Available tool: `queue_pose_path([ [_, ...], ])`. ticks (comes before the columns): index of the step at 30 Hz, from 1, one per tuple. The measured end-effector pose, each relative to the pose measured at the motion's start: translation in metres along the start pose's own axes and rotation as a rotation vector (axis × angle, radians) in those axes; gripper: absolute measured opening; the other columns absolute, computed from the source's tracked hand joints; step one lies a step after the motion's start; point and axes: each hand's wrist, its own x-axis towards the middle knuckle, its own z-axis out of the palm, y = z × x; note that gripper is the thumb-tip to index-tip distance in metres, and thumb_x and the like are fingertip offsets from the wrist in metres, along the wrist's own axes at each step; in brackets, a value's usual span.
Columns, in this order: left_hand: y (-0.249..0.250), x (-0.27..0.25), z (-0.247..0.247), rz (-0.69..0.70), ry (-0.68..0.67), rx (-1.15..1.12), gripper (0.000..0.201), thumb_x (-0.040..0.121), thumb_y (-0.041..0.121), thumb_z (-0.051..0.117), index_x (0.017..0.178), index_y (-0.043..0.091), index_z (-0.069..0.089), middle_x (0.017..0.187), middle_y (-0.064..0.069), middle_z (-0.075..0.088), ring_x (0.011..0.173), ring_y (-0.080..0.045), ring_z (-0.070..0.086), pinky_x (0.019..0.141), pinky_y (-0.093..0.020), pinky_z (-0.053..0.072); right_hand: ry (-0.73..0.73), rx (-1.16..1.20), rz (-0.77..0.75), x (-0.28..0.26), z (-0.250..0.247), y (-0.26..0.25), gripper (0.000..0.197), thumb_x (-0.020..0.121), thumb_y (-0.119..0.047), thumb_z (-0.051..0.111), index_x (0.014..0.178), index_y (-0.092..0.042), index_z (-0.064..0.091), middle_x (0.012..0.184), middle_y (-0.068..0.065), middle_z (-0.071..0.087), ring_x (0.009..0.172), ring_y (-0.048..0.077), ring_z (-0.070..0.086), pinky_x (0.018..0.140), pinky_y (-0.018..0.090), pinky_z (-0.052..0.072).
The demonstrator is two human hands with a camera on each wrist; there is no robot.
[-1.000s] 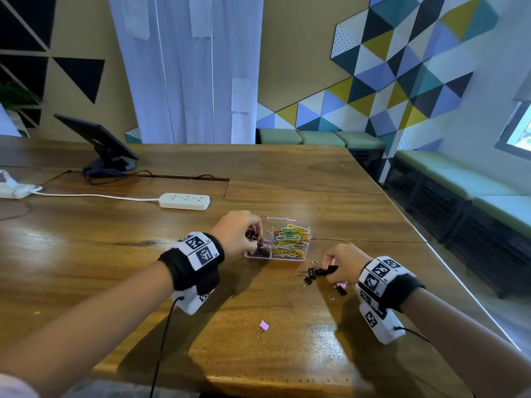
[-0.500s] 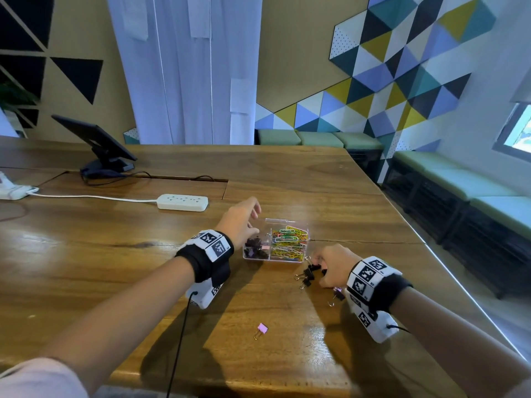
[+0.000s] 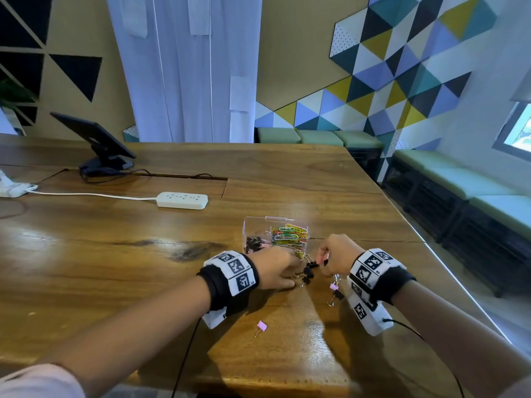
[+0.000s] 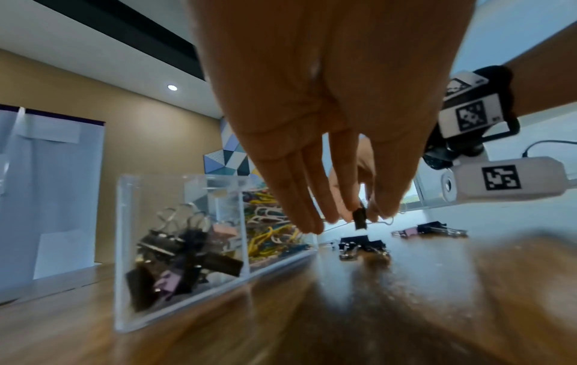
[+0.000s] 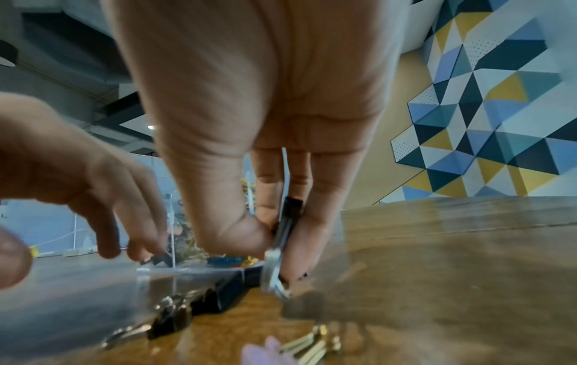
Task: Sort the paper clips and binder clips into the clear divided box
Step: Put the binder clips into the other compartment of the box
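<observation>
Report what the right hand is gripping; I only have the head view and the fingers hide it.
Observer: The right wrist view shows the right hand pinching a black binder clip between thumb and fingers.
Operator: Check the left hand.
Observer: In the left wrist view, the left hand holds nothing; its fingers are straight.
Operator: Confirm the box's sorting.
Observer: In the clear divided box, a clear wall separates the binder clips from the paper clips.

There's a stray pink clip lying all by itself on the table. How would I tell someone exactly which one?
Start at the clear divided box on the wooden table, then come toward the near edge, past both hands. The lone pink binder clip lies below the left hand, well apart from the cluster of black clips between the hands.
</observation>
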Motion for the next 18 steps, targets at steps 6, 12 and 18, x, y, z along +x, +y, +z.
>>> queue_pose_path([
  [6,0.013,0.019,0.004,-0.034,-0.133,0.009,0.063,0.092,0.034,0.054,0.146,0.014,0.027,0.15,-0.008,0.03,0.131,-0.027,0.039,0.106,-0.038,0.038,0.052,0.02,0.023,0.0,-0.012,0.009,0.012,0.072,-0.007,0.071,0.074,-0.019,0.071,0.084,-0.006,0.067,0.065,0.0,0.056,0.059,0.014,0.045],
  [12,0.02,0.035,0.008,-0.069,-0.193,0.097,0.07,0.095,0.029,0.05,0.149,0.01,0.009,0.157,-0.013,0.008,0.14,-0.032,0.025,0.111,-0.038,0.028,0.101,0.033,0.003,-0.005,-0.027,0.007,0.013,0.073,-0.005,0.07,0.081,-0.016,0.072,0.08,-0.008,0.061,0.062,0.002,0.053,0.068,0.021,0.05],
  [18,0.02,0.037,0.006,0.001,-0.151,0.117,0.052,0.093,0.02,0.055,0.141,0.011,0.038,0.141,-0.015,0.043,0.131,-0.03,0.039,0.109,-0.039,0.034,0.108,0.023,-0.022,-0.01,-0.033,0.002,0.012,0.075,-0.005,0.069,0.082,-0.015,0.072,0.084,-0.008,0.059,0.066,0.003,0.052,0.067,0.021,0.049],
])
